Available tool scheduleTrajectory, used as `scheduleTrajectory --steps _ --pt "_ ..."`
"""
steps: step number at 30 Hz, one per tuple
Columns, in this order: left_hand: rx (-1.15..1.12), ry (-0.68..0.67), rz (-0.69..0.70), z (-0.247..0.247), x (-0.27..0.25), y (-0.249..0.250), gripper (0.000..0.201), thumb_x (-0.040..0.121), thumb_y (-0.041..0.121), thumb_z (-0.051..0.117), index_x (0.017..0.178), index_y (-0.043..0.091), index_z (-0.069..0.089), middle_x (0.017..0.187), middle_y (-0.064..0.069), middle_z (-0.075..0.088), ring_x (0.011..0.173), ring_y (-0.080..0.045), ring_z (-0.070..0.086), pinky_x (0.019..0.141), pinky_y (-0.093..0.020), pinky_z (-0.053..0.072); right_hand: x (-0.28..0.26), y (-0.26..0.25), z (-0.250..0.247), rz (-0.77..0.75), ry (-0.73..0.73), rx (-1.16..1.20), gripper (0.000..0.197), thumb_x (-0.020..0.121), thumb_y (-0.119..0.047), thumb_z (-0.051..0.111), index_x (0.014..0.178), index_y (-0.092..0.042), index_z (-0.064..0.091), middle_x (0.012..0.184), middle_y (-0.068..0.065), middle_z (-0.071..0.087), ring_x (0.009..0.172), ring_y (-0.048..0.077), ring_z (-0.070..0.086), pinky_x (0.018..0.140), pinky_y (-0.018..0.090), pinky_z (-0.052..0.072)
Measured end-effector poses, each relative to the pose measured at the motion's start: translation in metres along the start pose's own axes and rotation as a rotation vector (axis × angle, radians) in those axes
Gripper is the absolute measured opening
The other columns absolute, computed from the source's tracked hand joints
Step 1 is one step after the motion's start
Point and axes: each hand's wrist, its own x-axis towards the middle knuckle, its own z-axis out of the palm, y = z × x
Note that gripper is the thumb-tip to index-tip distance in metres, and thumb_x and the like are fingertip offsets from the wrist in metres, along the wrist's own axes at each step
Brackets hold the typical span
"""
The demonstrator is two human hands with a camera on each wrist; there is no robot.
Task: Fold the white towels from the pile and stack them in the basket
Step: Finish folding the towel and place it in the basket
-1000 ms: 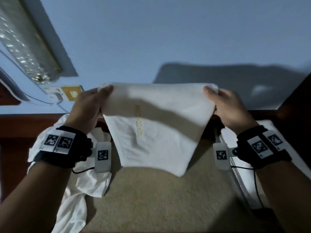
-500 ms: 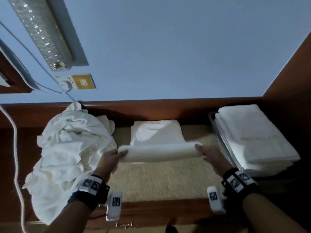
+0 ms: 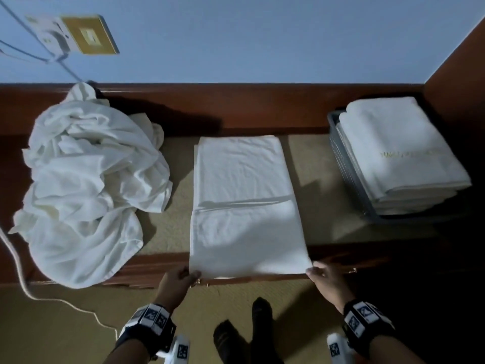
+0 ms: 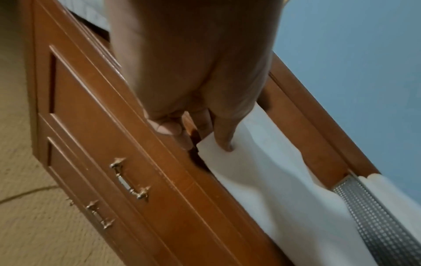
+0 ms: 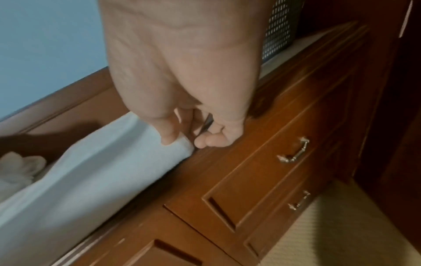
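A white towel (image 3: 245,206) lies spread flat at the centre of the tan top of a wooden cabinet (image 3: 162,269), its long axis running from 12 to 6 o'clock, a crease across its middle and its near edge reaching the cabinet's front lip. The left hand (image 3: 175,283) pinches the towel's near corner at 7 o'clock; in the left wrist view a fingertip presses on top of the cloth at that corner while the thumb sits below, against the cabinet edge. The right hand (image 3: 326,281) pinches the opposite near corner at 5 o'clock, its fingers curled over the cloth's rolled edge in the right wrist view. At 9 o'clock from the towel a crumpled pile of white towels (image 3: 86,179) spills over the cabinet's front. At 3 o'clock a grey perforated basket (image 3: 346,166) holds a stack of folded white towels (image 3: 401,153), the top one bearing gold lettering. Brass drawer handles (image 4: 128,181) show on the cabinet's front, and a white cord (image 3: 21,271) trails over the floor at 8 o'clock.
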Motion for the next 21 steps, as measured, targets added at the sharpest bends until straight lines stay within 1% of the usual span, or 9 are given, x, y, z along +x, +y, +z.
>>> scheduleTrajectory --steps 4,5,7,9,11,13,15,18,21 --pt "-0.130 0.047 -0.032 0.004 0.011 0.018 0.007 0.094 0.028 0.075 0.095 0.021 0.079 0.088 0.004 0.081 0.088 -0.019 0.076 0.084 -0.037 0.058 0.016 -0.023 0.005 -0.048 0.038 0.036 0.041 0.097 -0.041 0.069 0.126 -0.013 0.064 0.122 0.003 0.066 0.119 0.025 0.063 0.104 0.044 0.048" --pt "-0.138 0.080 -0.008 0.004 0.012 0.023 0.014 0.095 0.029 0.073 0.091 0.017 0.078 0.085 0.002 0.080 0.084 -0.020 0.075 0.079 -0.036 0.057 0.017 -0.028 0.003 -0.084 0.047 0.032 0.034 0.096 -0.045 0.068 0.112 -0.016 0.065 0.109 0.001 0.067 0.107 0.023 0.065 0.095 0.041 0.049" --pt "-0.145 0.119 0.049 0.004 0.009 0.032 0.021 0.097 0.028 0.071 0.085 0.010 0.075 0.077 -0.001 0.077 0.072 -0.016 0.072 0.066 -0.031 0.053 0.018 -0.033 -0.003 -0.175 0.105 0.035 0.047 0.095 -0.047 0.065 0.084 -0.001 0.062 0.074 0.001 0.058 0.074 0.020 0.057 0.072 0.039 0.042" --pt "-0.199 0.113 0.077 0.004 0.004 0.035 0.023 0.097 0.028 0.071 0.086 0.008 0.074 0.076 -0.003 0.076 0.067 -0.011 0.069 0.063 -0.028 0.051 0.016 -0.033 -0.008 -0.203 0.178 0.096 0.043 0.101 -0.034 0.062 0.079 0.003 0.055 0.065 0.003 0.046 0.064 0.019 0.046 0.064 0.038 0.034" --pt "-0.193 0.108 0.052 0.003 0.003 0.025 0.030 0.094 0.041 0.074 0.089 0.012 0.076 0.080 -0.001 0.078 0.072 -0.013 0.072 0.069 -0.033 0.053 0.011 -0.028 -0.010 -0.200 0.212 0.084 0.036 0.103 -0.027 0.061 0.078 -0.002 0.056 0.066 0.003 0.049 0.064 0.019 0.047 0.062 0.037 0.034" --pt "-0.129 0.100 -0.035 0.006 0.006 0.008 0.035 0.086 0.054 0.074 0.092 0.020 0.080 0.085 0.002 0.080 0.081 -0.018 0.076 0.078 -0.042 0.057 0.010 -0.021 -0.008 -0.149 0.155 0.004 0.031 0.103 -0.029 0.062 0.078 -0.010 0.062 0.069 0.001 0.057 0.069 0.021 0.056 0.064 0.035 0.039" --pt "-0.019 0.076 -0.115 0.013 0.008 -0.001 0.027 0.090 0.049 0.073 0.087 0.023 0.079 0.084 0.003 0.079 0.084 -0.021 0.075 0.083 -0.044 0.057 0.013 -0.017 -0.004 -0.107 0.076 -0.089 0.029 0.102 -0.032 0.062 0.081 -0.012 0.066 0.075 0.001 0.065 0.080 0.024 0.064 0.073 0.036 0.046" --pt "0.099 0.086 -0.153 0.017 0.018 0.011 0.032 0.095 0.049 0.069 0.083 0.020 0.075 0.082 0.001 0.075 0.081 -0.024 0.071 0.072 -0.036 0.052 0.029 -0.032 -0.005 -0.109 0.090 -0.109 0.034 0.103 -0.037 0.061 0.113 -0.007 0.071 0.110 0.007 0.072 0.105 0.025 0.066 0.089 0.036 0.048" --pt "0.156 0.169 -0.119 0.013 0.042 0.040 0.031 0.094 0.048 0.070 0.092 0.017 0.069 0.087 0.002 0.071 0.081 -0.020 0.067 0.067 -0.032 0.047 0.049 -0.067 -0.012 -0.145 0.074 -0.132 0.043 0.103 -0.041 0.061 0.130 -0.008 0.063 0.120 0.008 0.068 0.109 0.023 0.062 0.088 0.033 0.043"
